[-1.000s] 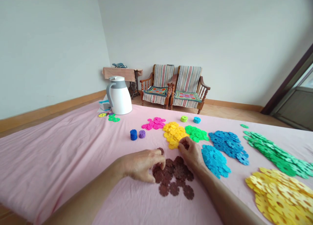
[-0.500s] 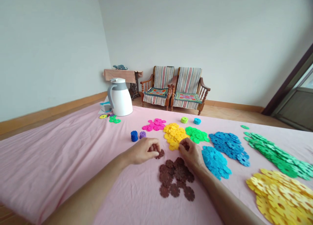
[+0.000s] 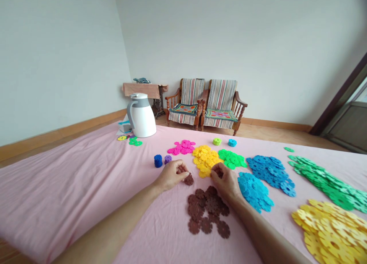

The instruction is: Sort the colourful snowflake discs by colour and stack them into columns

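Note:
My left hand has its fingers curled, with thumb and fingertips at the edge of a brown flower-shaped disc above the pink cloth. Just right of it, my right hand is closed in a pinch in front of a pile of small yellow flower discs. Whatever its fingertips hold, if anything, is hidden. Nearer me, between the forearms, lies a loose pile of brown flower discs. Beyond my left hand stand a dark blue disc stack and a short purple disc stack.
Light blue discs, blue discs, green discs and large yellow discs lie in piles to the right. Pink discs and bright green discs lie farther back. A white jug stands at the back left.
My left hand has tilted up slightly, its fingers lifting a little at the brown disc. The right hand stays almost in place. The whole view has shifted slightly.

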Demonstrator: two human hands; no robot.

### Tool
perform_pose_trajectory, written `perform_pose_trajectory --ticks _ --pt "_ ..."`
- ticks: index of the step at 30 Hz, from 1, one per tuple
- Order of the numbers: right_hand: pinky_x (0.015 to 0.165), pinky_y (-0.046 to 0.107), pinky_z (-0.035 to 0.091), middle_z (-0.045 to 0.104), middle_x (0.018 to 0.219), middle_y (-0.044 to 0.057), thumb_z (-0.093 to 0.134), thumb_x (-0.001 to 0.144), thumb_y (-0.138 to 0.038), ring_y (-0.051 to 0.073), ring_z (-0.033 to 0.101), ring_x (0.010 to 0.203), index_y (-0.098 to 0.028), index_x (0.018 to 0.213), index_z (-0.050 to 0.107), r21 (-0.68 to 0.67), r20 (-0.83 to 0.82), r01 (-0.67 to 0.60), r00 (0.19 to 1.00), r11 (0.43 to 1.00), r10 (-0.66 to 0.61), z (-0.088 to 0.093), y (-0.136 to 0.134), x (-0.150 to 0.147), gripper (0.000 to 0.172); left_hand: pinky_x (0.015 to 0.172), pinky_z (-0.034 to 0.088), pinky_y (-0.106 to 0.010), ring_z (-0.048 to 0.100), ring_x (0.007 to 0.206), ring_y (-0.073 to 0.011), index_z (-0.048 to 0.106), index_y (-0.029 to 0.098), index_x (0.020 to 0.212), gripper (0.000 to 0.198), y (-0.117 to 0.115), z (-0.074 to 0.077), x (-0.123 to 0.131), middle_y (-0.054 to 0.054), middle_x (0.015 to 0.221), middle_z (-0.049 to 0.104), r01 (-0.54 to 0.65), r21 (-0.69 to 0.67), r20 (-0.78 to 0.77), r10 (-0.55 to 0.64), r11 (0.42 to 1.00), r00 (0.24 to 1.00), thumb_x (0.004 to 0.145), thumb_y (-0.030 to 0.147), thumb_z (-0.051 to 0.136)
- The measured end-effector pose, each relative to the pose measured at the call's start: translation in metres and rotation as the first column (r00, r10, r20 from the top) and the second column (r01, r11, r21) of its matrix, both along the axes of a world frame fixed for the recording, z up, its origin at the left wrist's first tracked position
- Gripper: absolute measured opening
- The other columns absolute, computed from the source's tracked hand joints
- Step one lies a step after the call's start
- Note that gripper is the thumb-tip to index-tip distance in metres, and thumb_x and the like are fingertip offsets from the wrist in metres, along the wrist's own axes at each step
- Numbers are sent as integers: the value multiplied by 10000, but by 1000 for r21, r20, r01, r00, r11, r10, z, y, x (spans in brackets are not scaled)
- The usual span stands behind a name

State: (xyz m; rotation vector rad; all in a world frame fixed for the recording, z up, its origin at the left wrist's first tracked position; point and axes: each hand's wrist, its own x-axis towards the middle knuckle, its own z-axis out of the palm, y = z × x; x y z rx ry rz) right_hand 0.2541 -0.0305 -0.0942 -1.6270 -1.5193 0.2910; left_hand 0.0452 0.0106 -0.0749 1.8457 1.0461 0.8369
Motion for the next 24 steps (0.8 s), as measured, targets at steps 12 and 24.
perform_pose_trajectory --ticks 12,24 --pt "498 229 352 594 575 -11 450 685 -216 131 520 515 -197 670 549 -2 4 -11 1000 1000 11 -1 1 1 102 584 424 -219 520 645 -116 638 161 975 351 0 13 -13 -22 825 569 237 233 -307 -160 943 938 668 314 715" --pt "499 232 352 601 580 -5 452 684 -225 134 529 519 -196 669 553 -11 0 -12 1000 1000 12 3 -1 -1 106 652 416 -233 509 707 -138 647 187 1019 307 -3 14 -10 -28 826 558 358 302 -381 -232 884 895 731 287 678"
